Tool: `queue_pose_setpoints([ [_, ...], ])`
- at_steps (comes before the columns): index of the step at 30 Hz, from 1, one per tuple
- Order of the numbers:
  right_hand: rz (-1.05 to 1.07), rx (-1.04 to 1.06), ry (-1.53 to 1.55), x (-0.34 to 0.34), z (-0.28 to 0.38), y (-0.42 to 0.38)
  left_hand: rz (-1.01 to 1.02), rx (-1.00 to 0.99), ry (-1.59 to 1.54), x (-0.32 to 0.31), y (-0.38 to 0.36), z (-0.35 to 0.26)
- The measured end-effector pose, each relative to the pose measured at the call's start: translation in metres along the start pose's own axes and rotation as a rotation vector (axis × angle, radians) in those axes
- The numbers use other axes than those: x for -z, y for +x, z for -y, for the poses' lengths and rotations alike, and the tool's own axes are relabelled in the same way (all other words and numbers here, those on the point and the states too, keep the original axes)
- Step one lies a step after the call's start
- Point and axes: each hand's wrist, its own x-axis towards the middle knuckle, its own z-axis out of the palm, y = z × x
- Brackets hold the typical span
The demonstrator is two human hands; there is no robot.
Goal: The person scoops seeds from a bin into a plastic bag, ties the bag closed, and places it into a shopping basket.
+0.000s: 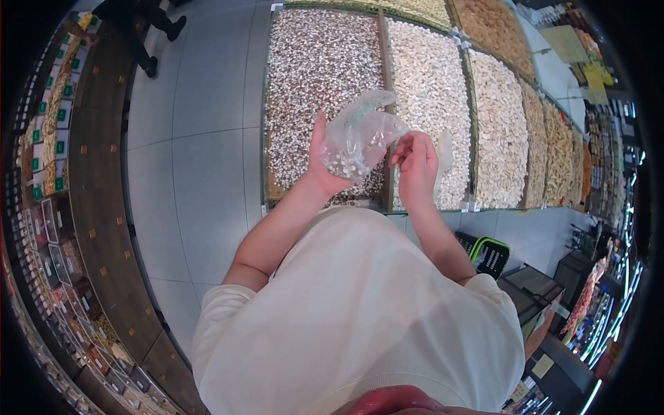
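Note:
My left hand (328, 171) cups a clear plastic bag (360, 135) from below, its fingers partly behind the film. Several small whitish pieces lie in the bottom of the bag, and its top flops over to the right. Close by the bag's right side is my right hand (418, 167), its fingers curled inward toward the bag; I cannot tell what they hold. A translucent pale object (444, 153) shows just right of that hand, over the white goods. Beneath both hands are a bin of mottled brown-and-white pieces (321, 55) and a bin of white pieces (425, 69).
More bins of pale dried goods (496, 124) continue to the right behind dividers. A black basket with a green rim (490, 256) is at lower right. Across the tiled aisle (207, 90) on the left runs a shelf (104, 173). A person's legs (138, 34) are at top left.

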Motion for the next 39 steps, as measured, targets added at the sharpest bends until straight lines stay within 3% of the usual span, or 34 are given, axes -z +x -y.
queue_pose_setpoints([
  [9,0.024,-0.068,-0.036,-0.004,0.011,0.006,-0.043,0.010,-0.018,0.001,-0.001,0.001],
  [24,0.046,-0.006,-0.053,-0.011,0.026,0.027,-0.026,0.001,0.006,-0.003,-0.007,0.001],
  [39,0.053,0.012,-0.012,-0.018,0.040,0.047,-0.079,0.112,-0.092,0.007,-0.016,-0.001],
])
